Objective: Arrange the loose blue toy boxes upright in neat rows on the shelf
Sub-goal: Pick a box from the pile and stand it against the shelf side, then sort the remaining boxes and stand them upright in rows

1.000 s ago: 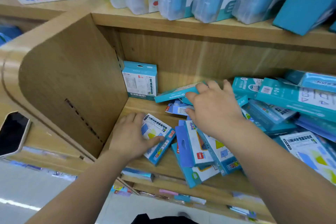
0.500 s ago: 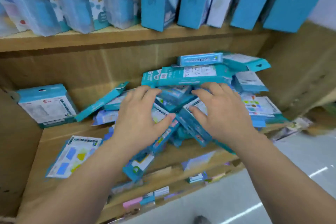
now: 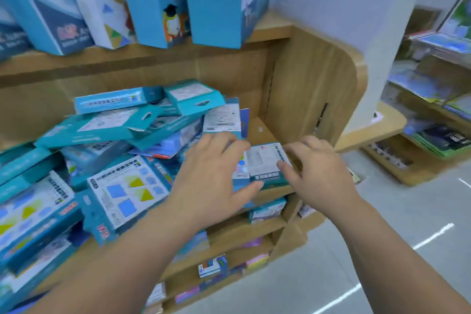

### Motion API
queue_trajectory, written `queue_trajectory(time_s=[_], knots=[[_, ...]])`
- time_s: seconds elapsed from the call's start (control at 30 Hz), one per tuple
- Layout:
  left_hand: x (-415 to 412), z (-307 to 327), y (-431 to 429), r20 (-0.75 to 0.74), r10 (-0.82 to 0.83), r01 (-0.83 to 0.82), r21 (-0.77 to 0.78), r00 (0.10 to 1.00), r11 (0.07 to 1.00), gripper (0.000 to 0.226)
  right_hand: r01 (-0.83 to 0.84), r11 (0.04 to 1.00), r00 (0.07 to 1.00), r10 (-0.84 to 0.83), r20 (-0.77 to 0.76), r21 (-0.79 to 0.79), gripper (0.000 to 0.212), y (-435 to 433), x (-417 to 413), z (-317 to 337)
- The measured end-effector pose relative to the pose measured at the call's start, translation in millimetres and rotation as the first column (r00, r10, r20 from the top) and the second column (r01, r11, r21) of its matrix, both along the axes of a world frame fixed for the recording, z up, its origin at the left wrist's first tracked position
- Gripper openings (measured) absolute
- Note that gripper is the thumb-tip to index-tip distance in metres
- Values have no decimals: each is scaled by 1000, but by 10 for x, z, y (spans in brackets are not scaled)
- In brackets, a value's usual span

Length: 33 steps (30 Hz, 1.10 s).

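Observation:
A heap of loose blue toy boxes [image 3: 127, 186] lies tumbled across the left and middle of the wooden shelf [image 3: 257, 130]. One small blue box [image 3: 265, 164] lies flat at the shelf's right end, near the front edge. My left hand [image 3: 211, 181] holds its left side, fingers over the top and thumb at the front edge. My right hand [image 3: 316, 173] pinches its right side, thumb on the face and fingers curled round the far corner. One box [image 3: 223, 117] stands upright against the heap behind my left hand.
The shelf's rounded wooden side panel [image 3: 311, 94] stands just right of my hands. Tall blue boxes [image 3: 216, 7] stand on the shelf above. Lower shelves [image 3: 211, 265] hold small items. More shelving [image 3: 433, 135] stands across the grey floor to the right.
The view has swung from the shelf's left end to its right end. Both hands left the middle of the heap and now hold one flat box by the right side panel.

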<state>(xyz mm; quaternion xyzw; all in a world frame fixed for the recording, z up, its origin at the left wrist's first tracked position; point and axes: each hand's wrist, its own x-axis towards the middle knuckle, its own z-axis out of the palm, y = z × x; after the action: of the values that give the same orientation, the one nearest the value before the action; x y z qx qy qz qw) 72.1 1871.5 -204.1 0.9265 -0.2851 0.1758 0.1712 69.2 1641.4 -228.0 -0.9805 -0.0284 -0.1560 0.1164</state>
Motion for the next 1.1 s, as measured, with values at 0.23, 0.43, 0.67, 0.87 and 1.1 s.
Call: queue_trajectory(time_s=[0.23,0.43,0.67,0.87,1.1], knots=[[286,-308,-766,-153,113,-65,290,982,955,74,-189,982,956,186,-228,9,51,-447,182,-314],[384,-575,-681,-124,267,-173,497,956,850,66,-304,953,834,266,-483,0,83,-258,436,-678],[375,-682,-613,-146,264,-176,443,953,879,65,-295,944,900,222,-376,-150,77,-276,182,-1021],[192,-796,-662,86,140,-144,44,986,989,30,-271,926,961,245,-125,-263,63,-427,63,-1163],[-167,-750,-902,-373,268,-379,-266,888,886,25,-276,958,918,287,273,-81,53,-655,-35,-1112]])
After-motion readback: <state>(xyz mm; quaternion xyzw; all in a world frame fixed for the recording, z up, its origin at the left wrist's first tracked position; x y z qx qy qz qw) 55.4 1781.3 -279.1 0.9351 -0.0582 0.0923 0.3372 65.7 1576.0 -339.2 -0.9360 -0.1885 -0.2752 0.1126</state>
